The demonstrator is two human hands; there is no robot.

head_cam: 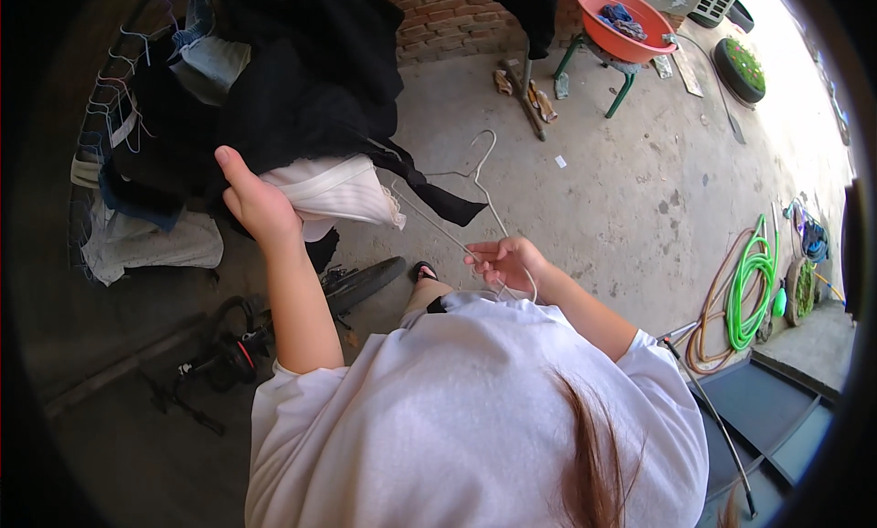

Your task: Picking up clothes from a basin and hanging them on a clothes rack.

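My left hand (264,206) is raised among hanging clothes at the left, with its thumb up, and grips a pale pink, lace-edged garment (346,189). Black cloth (301,103) hangs just above and behind that hand. Low in front of my body, my right hand (510,261) has its fingers around a white wire clothes hanger (488,198). The hanger's hook points away from me, and nothing hangs on its frame that I can see. A narrow black end of cloth (449,202) crosses in front of the hanger.
Clothes hangers (113,106) and garments (164,244) line the left side. A bicycle (363,288) stands below them. Ahead, an orange basin (627,28) holding cloth rests on a green-legged stool (622,93). A coiled green hose (750,288) lies at the right on the concrete floor (603,206).
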